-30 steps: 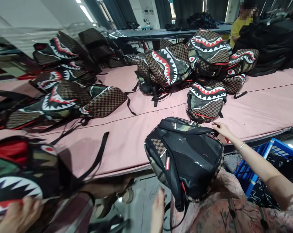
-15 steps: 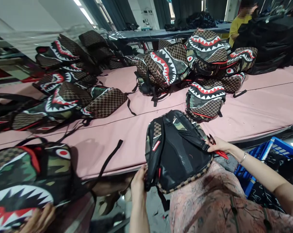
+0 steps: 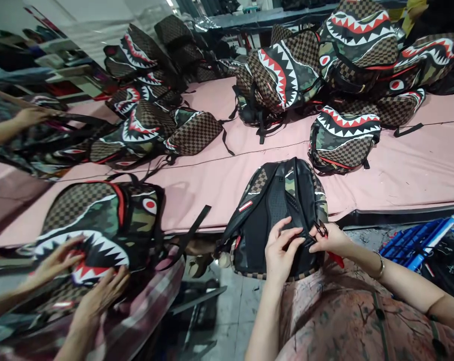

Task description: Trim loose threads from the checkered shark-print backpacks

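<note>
A black backpack (image 3: 264,225) with checkered and camouflage edges lies back side up, its top on the pink table's edge and its bottom against my body. My left hand (image 3: 283,248) is over the lower right of its back panel, thumb and fingers bent in at the shoulder strap. Beside it, my right hand (image 3: 330,240) is closed round red-handled snips (image 3: 320,228), its fingertips at the same strap. Whether a small thread or strap end is between my left fingertips cannot be made out.
Shark-mouth backpacks (image 3: 345,135) stand in piles on the pink table (image 3: 268,155). At the left, a person's hands (image 3: 95,296) work on another backpack (image 3: 95,220); another person's hand (image 3: 33,116) is beyond. A blue crate (image 3: 430,245) stands at the right.
My left hand has moved from the backpack's lower left corner across to the strap by my right hand. The backpack has turned a little. The neighbour now has two hands showing on their bag.
</note>
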`<state>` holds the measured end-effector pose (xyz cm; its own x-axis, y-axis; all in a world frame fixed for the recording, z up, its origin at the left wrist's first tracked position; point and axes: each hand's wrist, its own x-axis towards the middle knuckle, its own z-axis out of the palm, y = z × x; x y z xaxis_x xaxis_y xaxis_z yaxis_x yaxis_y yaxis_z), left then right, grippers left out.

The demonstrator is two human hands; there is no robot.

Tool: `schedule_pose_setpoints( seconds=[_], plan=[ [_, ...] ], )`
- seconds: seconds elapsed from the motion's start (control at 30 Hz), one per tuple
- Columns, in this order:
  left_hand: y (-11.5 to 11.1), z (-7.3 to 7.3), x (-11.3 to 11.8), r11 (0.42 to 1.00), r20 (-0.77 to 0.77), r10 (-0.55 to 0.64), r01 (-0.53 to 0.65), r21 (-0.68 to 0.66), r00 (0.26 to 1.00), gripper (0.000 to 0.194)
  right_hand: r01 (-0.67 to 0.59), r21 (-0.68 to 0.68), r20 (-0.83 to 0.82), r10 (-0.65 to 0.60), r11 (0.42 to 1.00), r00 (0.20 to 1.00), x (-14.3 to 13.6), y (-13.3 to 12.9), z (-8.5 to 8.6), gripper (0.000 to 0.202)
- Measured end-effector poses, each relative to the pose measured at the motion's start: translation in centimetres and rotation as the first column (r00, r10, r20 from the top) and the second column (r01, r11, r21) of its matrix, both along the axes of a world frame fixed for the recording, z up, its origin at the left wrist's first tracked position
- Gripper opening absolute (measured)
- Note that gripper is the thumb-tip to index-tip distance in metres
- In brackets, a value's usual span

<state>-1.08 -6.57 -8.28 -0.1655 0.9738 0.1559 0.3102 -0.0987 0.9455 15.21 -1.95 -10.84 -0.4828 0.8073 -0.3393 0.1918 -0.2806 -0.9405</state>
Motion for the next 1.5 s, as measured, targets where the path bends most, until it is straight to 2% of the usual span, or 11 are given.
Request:
schedule_pose_setpoints(
  seconds=[0.17,0.33,0.4,0.5,0.6,0.7,0.87,0.97,1.07,1.27,1.5],
  plan=[
    [0.1,0.0,0.5,0.996,-0.039,0.067,-0.065,0.053,0.997,0.008,-0.056,0.035,-0.002,0.056,0.998,0.998,0.5,-0.3,0.3,0.047],
    [-0.2,-1.0,1.4,0.972,0.202,0.231,-0.217,-0.086,0.952,0.016,-0.058,0.286,-0.003,0.061,0.956,0.998,1.7,0.5,1.9,0.03],
    [-0.3,-1.3,1.6,0.967,0.282,0.245,-0.213,-0.14,0.928,0.018,-0.1,0.504,0.136,0.036,0.858,0.99,2.5,1.4,3.3,0.023],
    [-0.3,-1.3,1.7,0.969,0.278,0.238,-0.207,-0.137,0.931,0.019,-0.343,0.721,0.394,0.051,0.601,0.918,3.3,2.9,5.4,0.018],
    [-0.1,-1.1,1.8,0.973,0.222,0.226,-0.207,-0.106,0.949,0.019,-0.573,0.733,0.586,0.088,0.366,0.806,3.2,3.8,6.9,0.019],
    [-0.1,-0.8,1.9,0.975,0.175,0.219,-0.21,-0.072,0.96,0.017,-0.668,0.702,0.673,0.078,0.247,0.735,2.6,4.0,7.5,0.018],
    [-0.1,-0.7,2.2,0.967,0.272,0.252,-0.228,-0.117,0.929,0.02,-0.621,0.739,0.625,0.078,0.261,0.776,2.5,4.0,7.1,0.019],
    [-0.1,-0.6,2.5,0.958,0.52,0.274,-0.179,-0.225,0.809,0.024,-0.549,0.772,0.554,0.086,0.319,0.828,3.4,4.4,6.7,0.021],
    [-0.1,-0.3,2.8,0.959,0.654,0.275,-0.15,-0.241,0.705,0.026,-0.552,0.775,0.555,0.088,0.307,0.827,4.4,4.7,6.6,0.021],
    [-0.1,0.2,3.1,0.957,0.643,0.28,-0.159,-0.241,0.713,0.028,-0.612,0.762,0.607,0.095,0.211,0.789,4.9,4.6,6.7,0.028],
    [-0.1,0.3,3.0,0.952,0.623,0.291,-0.158,-0.261,0.726,0.03,-0.64,0.736,0.64,0.084,0.221,0.764,5.1,4.6,7.4,0.028]
  ],
)
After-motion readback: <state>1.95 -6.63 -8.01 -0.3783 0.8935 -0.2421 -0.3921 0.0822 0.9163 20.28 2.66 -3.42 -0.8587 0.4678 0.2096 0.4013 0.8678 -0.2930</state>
